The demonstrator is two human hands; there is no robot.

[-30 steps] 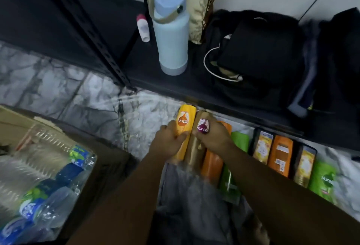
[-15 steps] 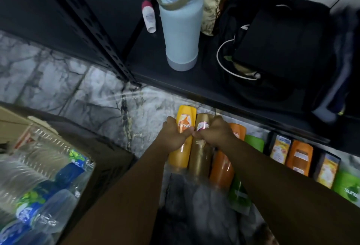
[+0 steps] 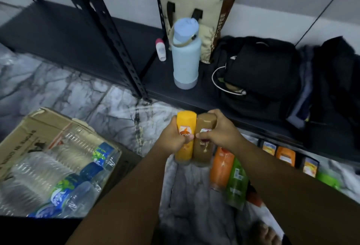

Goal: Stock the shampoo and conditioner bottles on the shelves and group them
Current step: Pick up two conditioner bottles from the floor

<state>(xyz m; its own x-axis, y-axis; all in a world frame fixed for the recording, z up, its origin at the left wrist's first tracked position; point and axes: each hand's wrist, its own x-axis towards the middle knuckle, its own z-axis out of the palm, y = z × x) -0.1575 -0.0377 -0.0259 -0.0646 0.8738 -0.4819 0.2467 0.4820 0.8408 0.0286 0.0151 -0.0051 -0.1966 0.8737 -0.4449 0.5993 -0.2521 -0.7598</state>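
Grips tall yellow plastic bottle (image 3: 186,121) mid-body with left hand (image 3: 173,139), brown plastic bottle (image 3: 206,123) with right hand (image 3: 221,133); probably stiff, slick, fairly light.

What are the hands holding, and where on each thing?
Left hand grips the yellow plastic bottle around its middle; right hand grips the brown plastic bottle likewise.
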